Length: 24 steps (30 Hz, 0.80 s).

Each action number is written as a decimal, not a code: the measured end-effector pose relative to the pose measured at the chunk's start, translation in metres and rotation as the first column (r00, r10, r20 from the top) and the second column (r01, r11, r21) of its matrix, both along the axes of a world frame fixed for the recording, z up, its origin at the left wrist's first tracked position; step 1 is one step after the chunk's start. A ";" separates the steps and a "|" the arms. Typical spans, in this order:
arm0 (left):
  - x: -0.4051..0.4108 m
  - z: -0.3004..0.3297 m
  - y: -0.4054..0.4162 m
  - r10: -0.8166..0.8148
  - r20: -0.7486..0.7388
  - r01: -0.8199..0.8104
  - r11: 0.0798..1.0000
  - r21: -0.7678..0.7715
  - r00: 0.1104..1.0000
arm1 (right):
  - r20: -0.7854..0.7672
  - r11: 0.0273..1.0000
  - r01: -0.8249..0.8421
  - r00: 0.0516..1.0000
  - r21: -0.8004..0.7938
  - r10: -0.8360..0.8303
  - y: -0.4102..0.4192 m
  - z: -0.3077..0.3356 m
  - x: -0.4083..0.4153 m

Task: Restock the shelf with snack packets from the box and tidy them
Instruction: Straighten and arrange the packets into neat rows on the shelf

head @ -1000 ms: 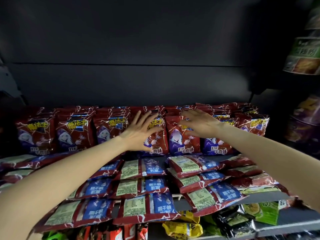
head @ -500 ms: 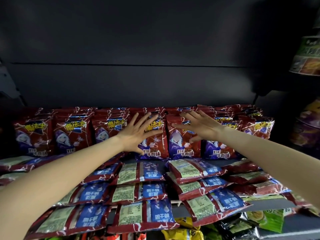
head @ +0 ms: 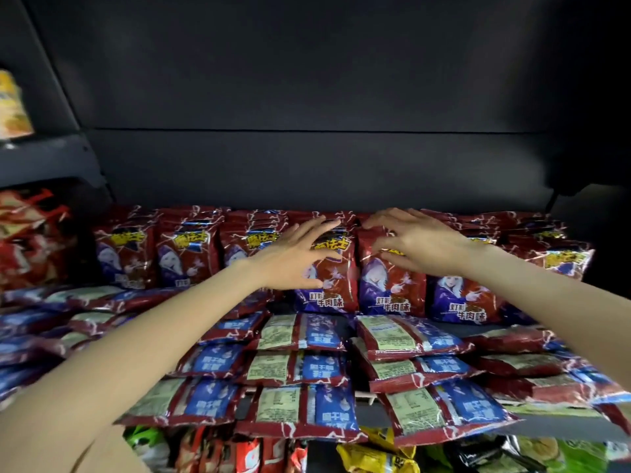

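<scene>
Several red and purple snack packets [head: 392, 285] stand upright in a row along the back of the dark shelf [head: 461, 327]. More of the same packets [head: 300, 367] lie flat, back side up, in rows across the front. My left hand [head: 293, 256] is spread with straight fingers against the upper part of a standing packet [head: 329, 288] near the middle. My right hand [head: 415, 238] lies over the top of the neighbouring standing packet, fingers slightly bent on its upper edge. Neither hand grips a packet. The box is out of view.
A dark back panel [head: 307, 165] rises behind the row. Other packets [head: 34, 240] fill a shelf at the left, and a yellow pack [head: 12, 107] sits higher up. Yellow, green and red packets [head: 375, 455] lie on a lower shelf below.
Both hands have moved closer together and up onto the tops of the two middle standing packets. The view has shifted to the left.
</scene>
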<state>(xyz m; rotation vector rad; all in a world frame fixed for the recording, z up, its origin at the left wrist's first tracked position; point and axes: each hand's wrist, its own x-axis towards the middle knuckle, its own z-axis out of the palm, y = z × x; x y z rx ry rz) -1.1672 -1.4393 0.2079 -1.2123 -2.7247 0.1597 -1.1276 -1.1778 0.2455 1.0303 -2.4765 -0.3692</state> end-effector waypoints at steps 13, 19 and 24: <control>0.114 0.016 -0.184 0.382 0.381 -0.527 0.438 0.728 0.842 | 0.455 0.956 -0.192 0.847 -0.221 0.275 -0.173 -0.022 0.008; 0.099 0.005 -0.253 0.445 0.497 -0.651 0.648 0.396 0.745 | 0.607 0.980 -0.108 0.772 -0.165 0.188 -0.211 -0.041 -0.003; 0.071 -0.004 -0.268 0.475 0.552 -0.671 0.706 0.225 0.685 | 0.655 0.988 -0.075 0.742 -0.132 0.144 -0.227 -0.042 -0.010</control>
